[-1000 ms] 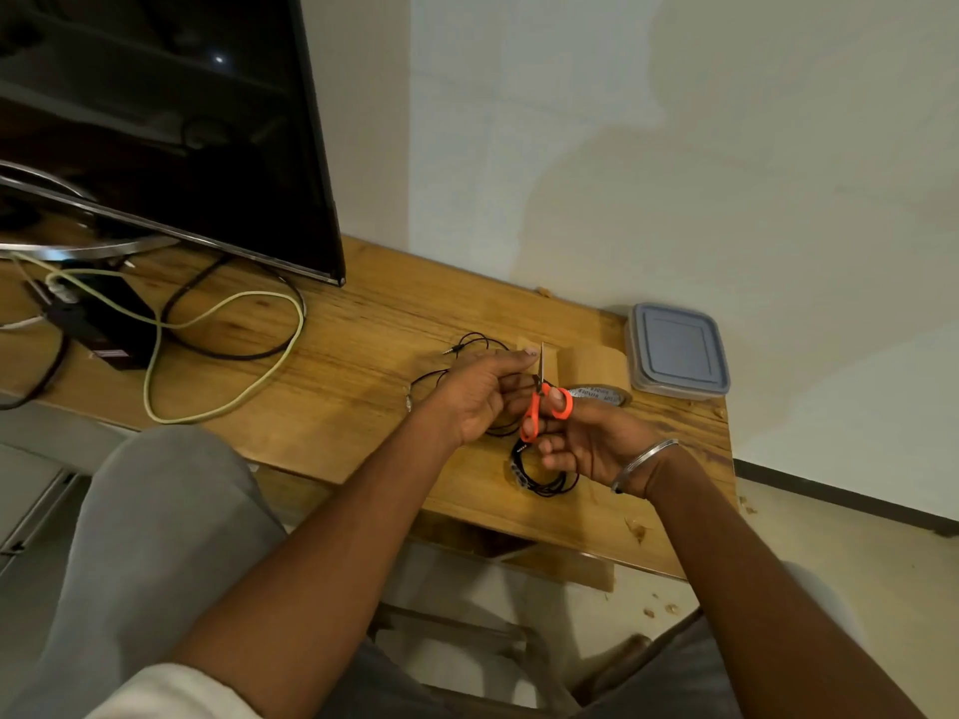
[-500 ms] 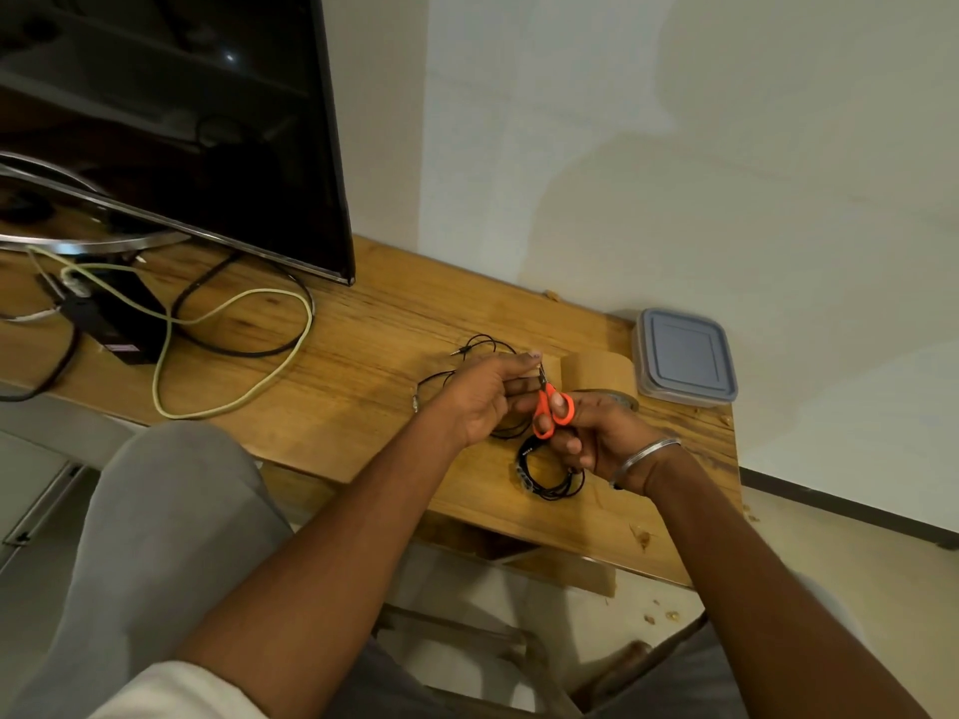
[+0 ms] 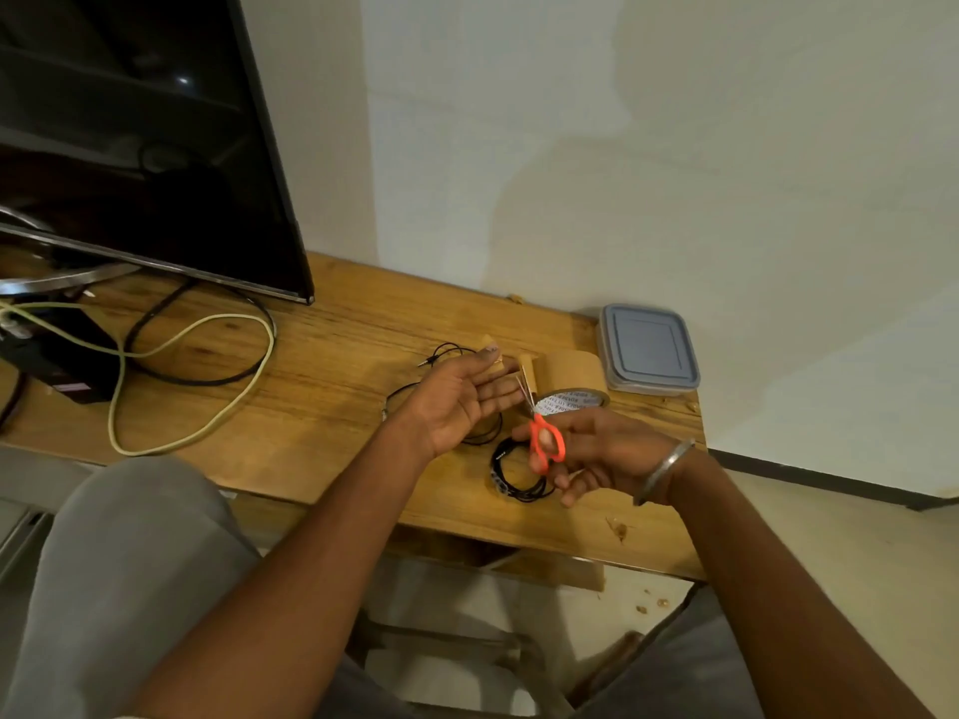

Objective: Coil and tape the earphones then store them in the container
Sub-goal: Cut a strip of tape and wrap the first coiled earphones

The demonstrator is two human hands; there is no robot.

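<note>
My left hand (image 3: 456,402) hovers over the counter (image 3: 332,407), palm up, with its fingers straight and slightly apart, holding nothing I can make out. My right hand (image 3: 602,454) has its fingers curled through the orange scissors (image 3: 545,441), blades pointing far. The coiled black earphones (image 3: 519,477) lie on the counter just beneath that hand, nearer me than the tape roll (image 3: 571,373). The lidded container (image 3: 648,350) sits at the far right corner.
</note>
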